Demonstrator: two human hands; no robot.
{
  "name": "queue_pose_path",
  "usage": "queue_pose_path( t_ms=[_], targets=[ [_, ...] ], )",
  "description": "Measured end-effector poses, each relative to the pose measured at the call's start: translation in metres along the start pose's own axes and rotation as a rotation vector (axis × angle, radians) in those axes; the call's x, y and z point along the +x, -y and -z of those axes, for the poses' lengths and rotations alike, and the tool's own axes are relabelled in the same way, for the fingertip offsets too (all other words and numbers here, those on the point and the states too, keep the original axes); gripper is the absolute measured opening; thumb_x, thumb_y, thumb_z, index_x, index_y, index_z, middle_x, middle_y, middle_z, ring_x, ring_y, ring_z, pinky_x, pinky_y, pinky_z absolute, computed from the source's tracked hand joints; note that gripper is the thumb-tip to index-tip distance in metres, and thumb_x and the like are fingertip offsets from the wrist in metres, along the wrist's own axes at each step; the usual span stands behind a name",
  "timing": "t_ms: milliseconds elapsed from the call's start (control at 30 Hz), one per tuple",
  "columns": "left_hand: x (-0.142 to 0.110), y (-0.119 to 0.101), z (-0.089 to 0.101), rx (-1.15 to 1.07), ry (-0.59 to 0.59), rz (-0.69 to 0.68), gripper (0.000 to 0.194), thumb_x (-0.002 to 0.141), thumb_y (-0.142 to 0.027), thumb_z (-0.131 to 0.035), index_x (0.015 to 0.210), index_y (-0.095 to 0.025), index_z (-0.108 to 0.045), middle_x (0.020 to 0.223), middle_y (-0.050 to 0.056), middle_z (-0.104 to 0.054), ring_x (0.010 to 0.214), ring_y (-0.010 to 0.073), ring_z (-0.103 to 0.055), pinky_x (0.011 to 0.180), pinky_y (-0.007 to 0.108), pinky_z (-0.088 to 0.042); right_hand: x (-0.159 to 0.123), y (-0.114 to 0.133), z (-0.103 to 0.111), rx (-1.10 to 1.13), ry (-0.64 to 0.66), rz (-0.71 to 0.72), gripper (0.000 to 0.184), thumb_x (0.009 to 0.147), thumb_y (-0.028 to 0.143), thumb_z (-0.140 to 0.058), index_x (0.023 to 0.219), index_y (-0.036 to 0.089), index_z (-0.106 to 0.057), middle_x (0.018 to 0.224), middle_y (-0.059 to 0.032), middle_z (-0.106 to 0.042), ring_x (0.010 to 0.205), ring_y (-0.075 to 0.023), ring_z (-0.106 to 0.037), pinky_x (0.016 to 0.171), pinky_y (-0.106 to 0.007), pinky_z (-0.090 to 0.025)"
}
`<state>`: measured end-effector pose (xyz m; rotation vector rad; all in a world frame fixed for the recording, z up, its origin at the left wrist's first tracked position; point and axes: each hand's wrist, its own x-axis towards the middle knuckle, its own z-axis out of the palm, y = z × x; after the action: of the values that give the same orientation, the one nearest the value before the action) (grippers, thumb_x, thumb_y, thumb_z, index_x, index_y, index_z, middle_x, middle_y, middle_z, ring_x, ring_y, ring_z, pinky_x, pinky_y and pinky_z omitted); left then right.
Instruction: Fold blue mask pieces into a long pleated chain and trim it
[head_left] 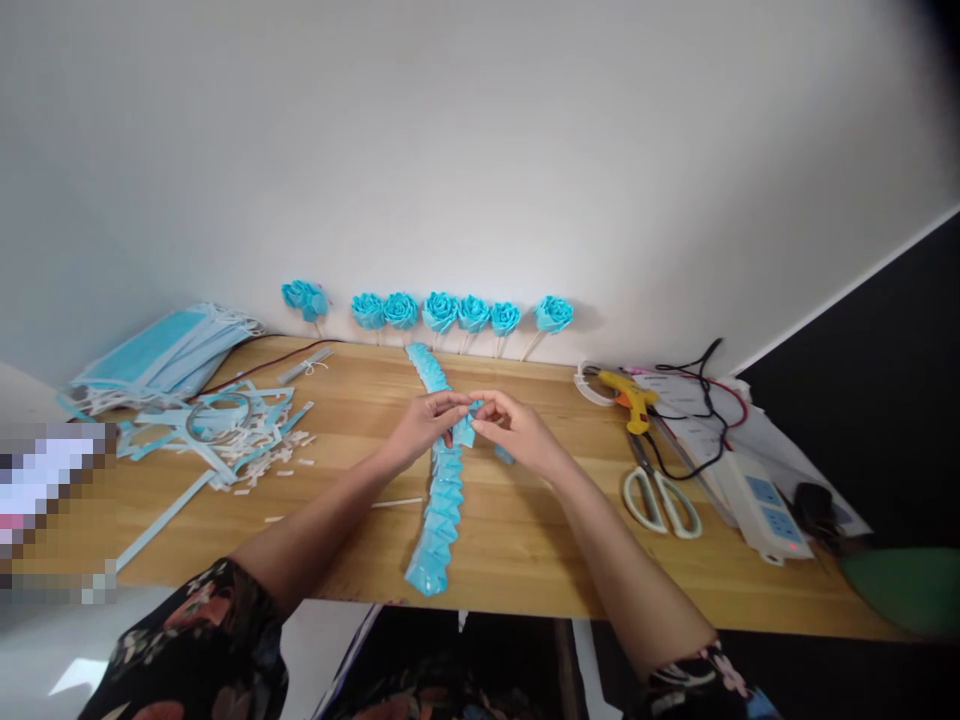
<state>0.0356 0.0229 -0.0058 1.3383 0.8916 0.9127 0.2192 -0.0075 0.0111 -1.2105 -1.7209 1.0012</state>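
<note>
My left hand (429,425) and my right hand (514,425) meet over the middle of the table. Both pinch a small folded piece of blue material (465,432) between their fingertips. Beneath them a long pleated blue strip (442,505) runs from the back of the table toward its front edge. The hands cover part of the strip's middle. Another bit of blue (504,455) shows just under my right hand. A thin pale stick (397,502) lies left of the strip, partly hidden by my left forearm.
Blue flowers on sticks (440,312) lean along the wall. At left are stacked face masks (150,350), cut scraps (217,430) and a blurred-out patch (45,500). At right lie a yellow glue gun (634,400), scissors (660,500), a power strip (769,505) and cables.
</note>
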Motion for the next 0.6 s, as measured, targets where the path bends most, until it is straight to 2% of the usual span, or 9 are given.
queue_pose_path(
  t_ms=[100, 233, 300, 367, 433, 467, 500, 533, 600],
  targets=[
    [0.002, -0.004, 0.003, -0.008, -0.001, -0.026, 0.048, 0.075, -0.052, -0.072, 0.102, -0.012, -0.068, 0.070, 0.001, -0.066, 0.047, 0.0102, -0.056, 0.046, 0.023, -0.045, 0.007, -0.002, 0.001, 0.067, -0.041, -0.012, 0.040, 0.077, 0.029, -0.064, 0.117, 0.022, -0.063, 0.076, 0.0038, -0.065, 0.065, -0.0123, -0.057, 0.063, -0.026, -0.046],
    [-0.004, -0.031, 0.014, -0.020, -0.115, -0.165, 0.053, 0.083, -0.057, -0.063, 0.106, -0.010, -0.067, 0.083, 0.010, -0.071, 0.069, 0.0162, -0.062, 0.055, 0.025, -0.050, 0.018, -0.014, 0.041, 0.097, -0.207, -0.032, 0.039, 0.076, 0.035, -0.065, 0.112, 0.021, -0.062, 0.074, 0.0041, -0.062, 0.058, -0.0116, -0.054, 0.058, -0.026, -0.045],
    [-0.021, -0.053, 0.019, 0.010, -0.186, -0.248, 0.047, 0.090, -0.053, -0.058, 0.107, -0.011, -0.068, 0.087, 0.011, -0.071, 0.072, 0.0164, -0.062, 0.058, 0.025, -0.050, 0.027, -0.027, 0.065, 0.019, -0.319, -0.031, 0.034, 0.077, 0.035, -0.064, 0.107, 0.019, -0.063, 0.073, 0.0032, -0.063, 0.059, -0.0124, -0.055, 0.058, -0.026, -0.044],
    [-0.052, -0.074, 0.022, 0.060, -0.197, -0.327, 0.039, 0.094, -0.048, -0.055, 0.108, -0.015, -0.071, 0.089, 0.009, -0.072, 0.073, 0.0165, -0.062, 0.062, 0.026, -0.052, 0.038, -0.043, 0.081, -0.113, -0.340, -0.082, 0.024, 0.080, 0.031, -0.060, 0.100, 0.018, -0.064, 0.068, 0.0025, -0.063, 0.059, -0.0137, -0.057, 0.058, -0.026, -0.044],
    [-0.093, -0.089, 0.021, 0.161, -0.120, -0.398, 0.030, 0.095, -0.043, -0.056, 0.106, -0.022, -0.074, 0.085, 0.007, -0.073, 0.071, 0.0164, -0.063, 0.063, 0.026, -0.053, 0.050, -0.059, 0.089, -0.315, -0.326, -0.147, 0.014, 0.081, 0.025, -0.058, 0.089, 0.019, -0.067, 0.066, 0.0009, -0.066, 0.062, -0.0149, -0.060, 0.063, -0.027, -0.046],
    [-0.115, -0.093, 0.020, 0.226, -0.041, -0.420, 0.028, 0.096, -0.042, -0.055, 0.103, -0.024, -0.075, 0.085, 0.006, -0.073, 0.072, 0.0173, -0.065, 0.066, 0.027, -0.054, 0.054, -0.066, 0.090, -0.401, -0.327, -0.165, 0.011, 0.080, 0.024, -0.060, 0.087, 0.020, -0.068, 0.070, -0.0005, -0.069, 0.067, -0.0157, -0.062, 0.067, -0.028, -0.047],
    [-0.135, -0.092, 0.019, 0.292, 0.094, -0.429, 0.027, 0.095, -0.042, -0.056, 0.102, -0.025, -0.076, 0.089, 0.007, -0.074, 0.079, 0.0192, -0.067, 0.073, 0.030, -0.056, 0.057, -0.074, 0.090, -0.458, -0.346, -0.176, 0.010, 0.079, 0.023, -0.063, 0.087, 0.020, -0.069, 0.075, -0.0018, -0.072, 0.071, -0.0164, -0.065, 0.070, -0.028, -0.049],
    [-0.154, -0.088, 0.017, 0.339, 0.212, -0.415, 0.027, 0.095, -0.043, -0.057, 0.105, -0.028, -0.076, 0.096, 0.007, -0.075, 0.089, 0.0208, -0.068, 0.082, 0.031, -0.056, 0.060, -0.080, 0.090, -0.482, -0.375, -0.188, 0.012, 0.077, 0.023, -0.066, 0.088, 0.021, -0.069, 0.079, -0.0025, -0.073, 0.074, -0.0169, -0.066, 0.072, -0.029, -0.050],
    [-0.184, -0.069, 0.016, 0.331, 0.341, -0.346, 0.032, 0.095, -0.049, -0.053, 0.110, -0.030, -0.075, 0.094, 0.006, -0.075, 0.087, 0.0197, -0.070, 0.081, 0.028, -0.056, 0.062, -0.092, 0.089, -0.421, -0.434, -0.241, 0.014, 0.076, 0.026, -0.068, 0.090, 0.021, -0.068, 0.078, -0.0020, -0.073, 0.070, -0.0170, -0.067, 0.066, -0.027, -0.051]
  ],
)
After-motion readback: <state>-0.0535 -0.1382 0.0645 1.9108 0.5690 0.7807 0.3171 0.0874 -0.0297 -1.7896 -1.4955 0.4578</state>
